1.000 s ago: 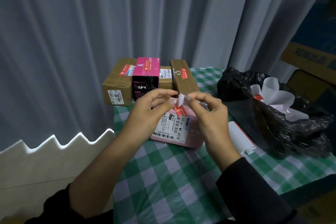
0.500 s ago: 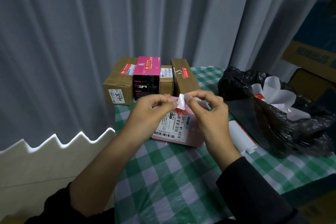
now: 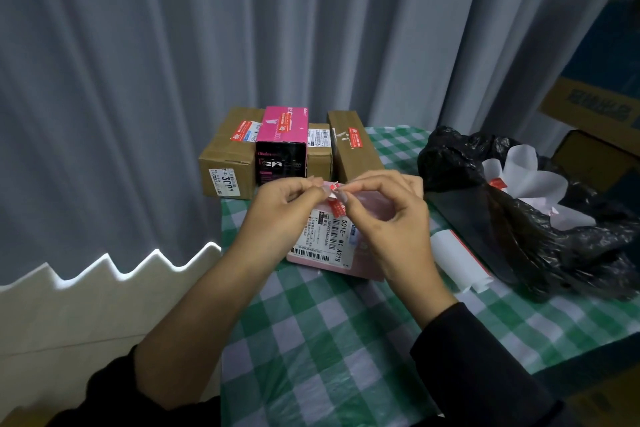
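A pink parcel (image 3: 367, 263) with a white barcoded shipping label (image 3: 322, 239) lies on the green-and-white checked tablecloth (image 3: 329, 340). Just above the parcel's far end, my left hand (image 3: 280, 208) and my right hand (image 3: 391, 218) meet. Both pinch a small red-and-white sticker (image 3: 332, 191) between thumb and fingertips. A second red sticker (image 3: 338, 209) shows on the parcel just below it. My hands hide the parcel's far edge.
Behind the parcel stand brown cartons (image 3: 228, 156) (image 3: 353, 146) and a pink-and-black box (image 3: 282, 146). A black rubbish bag (image 3: 540, 236) holding white paper (image 3: 530, 180) sits to the right, with a white backing sheet (image 3: 460, 260) beside it. Grey curtains hang behind; a white zigzag foam edge (image 3: 104, 270) is at left.
The small sticker between my fingertips has turned and now shows red print. My hands have drawn closer together and slightly away from me, over the parcel's far end.
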